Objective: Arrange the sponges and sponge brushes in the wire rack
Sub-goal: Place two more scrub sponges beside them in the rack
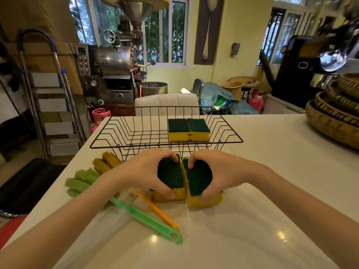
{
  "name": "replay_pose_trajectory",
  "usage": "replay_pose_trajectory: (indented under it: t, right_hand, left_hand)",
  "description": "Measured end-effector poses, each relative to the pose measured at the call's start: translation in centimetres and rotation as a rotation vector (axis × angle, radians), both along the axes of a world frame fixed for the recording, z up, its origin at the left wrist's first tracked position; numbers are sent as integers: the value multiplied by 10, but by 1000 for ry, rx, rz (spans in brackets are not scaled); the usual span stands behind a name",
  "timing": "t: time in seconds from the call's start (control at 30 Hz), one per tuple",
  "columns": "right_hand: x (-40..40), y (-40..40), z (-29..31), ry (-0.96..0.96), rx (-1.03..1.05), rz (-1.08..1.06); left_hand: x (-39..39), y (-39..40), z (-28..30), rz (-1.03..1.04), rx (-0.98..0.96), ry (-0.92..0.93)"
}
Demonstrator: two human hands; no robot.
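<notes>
A black wire rack [120, 131] stands on the white table, with two yellow sponges with green scrub tops [188, 129] side by side in its right half. In front of the rack, my left hand [144, 171] grips one yellow and green sponge [171, 176] and my right hand [225, 171] grips another [198, 181]; the two sponges touch edge to edge. Left of my hands lie a green sponge brush [149, 217], an orange sponge brush [155, 208], green sponge heads [81, 180] and mustard sponge heads [105, 162].
The white table [262, 220] runs wide to the right and front. Stacked woven baskets [334, 113] sit at its far right edge. A white chair back [167, 102] stands behind the rack. A black stool [29, 183] and a stepladder [50, 105] are off the table's left side.
</notes>
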State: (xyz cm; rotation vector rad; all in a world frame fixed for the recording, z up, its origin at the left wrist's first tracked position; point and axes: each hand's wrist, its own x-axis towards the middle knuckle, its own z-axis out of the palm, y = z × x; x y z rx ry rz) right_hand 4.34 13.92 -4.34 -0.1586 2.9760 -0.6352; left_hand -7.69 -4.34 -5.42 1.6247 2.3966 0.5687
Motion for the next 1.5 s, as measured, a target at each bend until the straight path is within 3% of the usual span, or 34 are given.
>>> replay_pose_trajectory:
  t: [0.27, 0.6, 0.93, 1.2, 1.5]
  right_hand:
    - [3, 5, 54, 113, -50, 74]
    - [-56, 20, 93, 306, -161, 43]
    - [-144, 49, 85, 299, -315, -22]
    - [-215, 38, 52, 337, -399, -38]
    - [-242, 33, 6, 253, -452, -56]
  left_hand:
    - [-1, -14, 63, -29, 38, 26]
    - [-59, -4, 118, 86, 82, 70]
    - [-147, 18, 81, 153, 19, 99]
    - [-191, 38, 33, 200, -152, 130]
    - [-212, 43, 13, 211, -281, 163]
